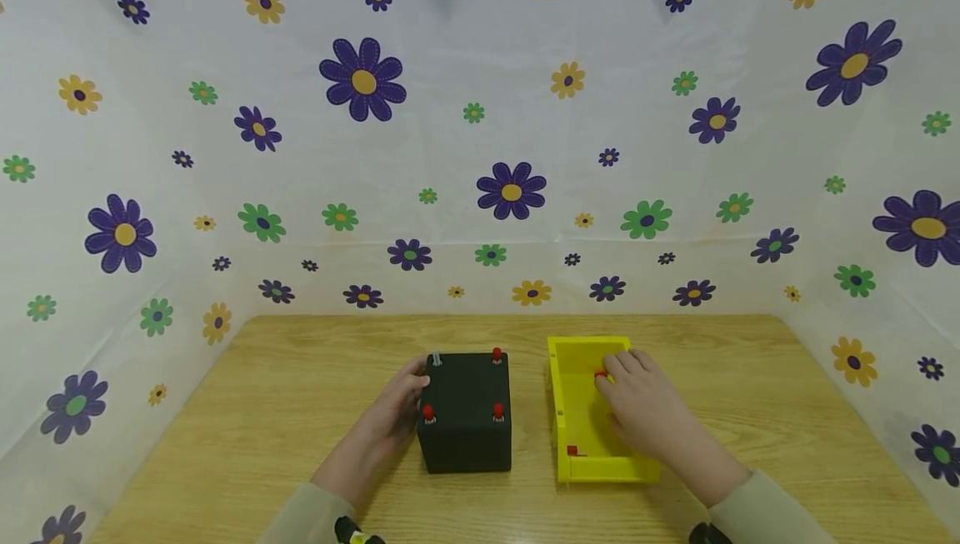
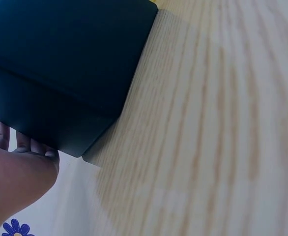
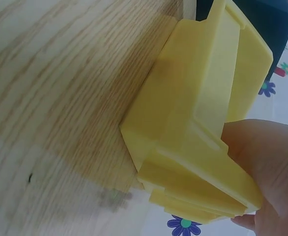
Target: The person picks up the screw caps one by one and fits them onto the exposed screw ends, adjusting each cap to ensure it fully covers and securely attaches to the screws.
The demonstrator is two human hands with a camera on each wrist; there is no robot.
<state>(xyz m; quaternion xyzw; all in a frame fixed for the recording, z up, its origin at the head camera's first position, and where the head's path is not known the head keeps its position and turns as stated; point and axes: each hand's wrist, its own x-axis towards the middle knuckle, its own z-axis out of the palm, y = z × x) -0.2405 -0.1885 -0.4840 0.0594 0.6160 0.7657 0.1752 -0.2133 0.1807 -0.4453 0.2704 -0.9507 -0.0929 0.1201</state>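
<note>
A black box [image 1: 467,390] stands on the table, a metal toggle switch at each top corner. Three switches wear red caps; the back-left switch [image 1: 437,358] is bare metal. My left hand [image 1: 397,398] holds the box's left side, thumb at its top edge; in the left wrist view, fingertips show behind the box. My right hand [image 1: 641,398] reaches into a yellow bin [image 1: 558,411], its thumb and index finger pinching a small red cap [image 1: 600,375]. Another red cap [image 1: 573,450] lies near the bin's front. In the right wrist view, the bin wall hides my fingertips.
The wooden table [image 1: 300,394] extends around both objects. A white flower-patterned sheet [image 1: 450,152] stands behind the table and along both sides. A narrow gap separates the black box from the bin.
</note>
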